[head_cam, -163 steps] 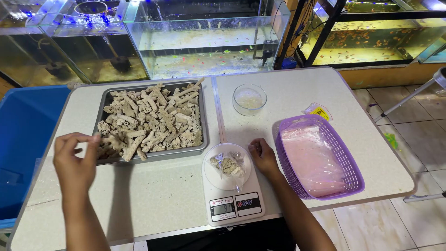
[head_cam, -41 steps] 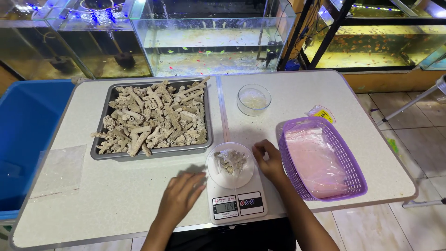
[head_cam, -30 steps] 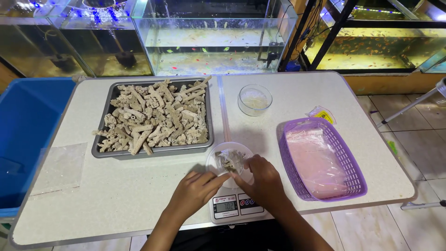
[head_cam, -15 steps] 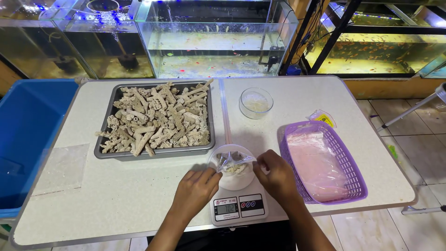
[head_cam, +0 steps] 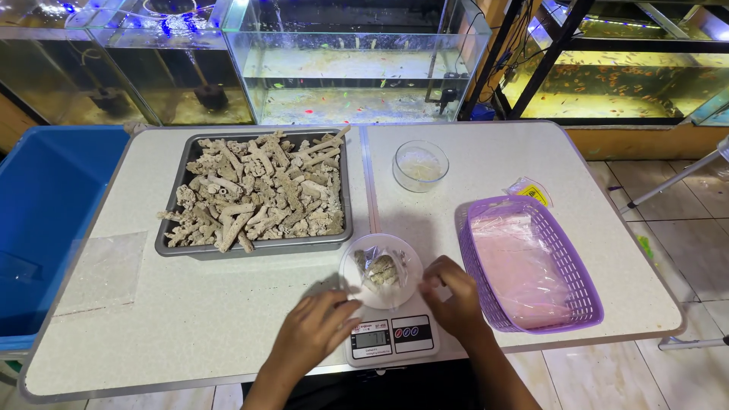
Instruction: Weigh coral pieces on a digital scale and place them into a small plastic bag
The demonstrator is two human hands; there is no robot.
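Note:
A white digital scale point(head_cam: 392, 339) stands at the table's near edge with a round clear dish point(head_cam: 357, 287) on top. In the dish lies a small clear bag of pale coral pieces point(head_cam: 382, 269). My left hand point(head_cam: 315, 332) rests palm down just left of the scale, its fingertips at the dish's near-left rim and holding nothing. My right hand point(head_cam: 457, 305) sits at the dish's right side with its fingers curled in, and nothing shows in them. A grey metal tray point(head_cam: 176, 247) heaped with coral rubble point(head_cam: 258, 190) lies beyond the scale, to the left.
A small glass bowl point(head_cam: 420, 165) stands behind the scale. A purple basket point(head_cam: 585, 304) of clear plastic bags is at the right, with a yellow packet point(head_cam: 531, 190) behind it. A flat clear bag point(head_cam: 102, 269) lies at the left. A blue bin point(head_cam: 45, 212) stands beside the table, with aquariums behind it.
My left hand came from the tray to the scale. Both hands handled the bag in the dish, then drew back to the dish's rim.

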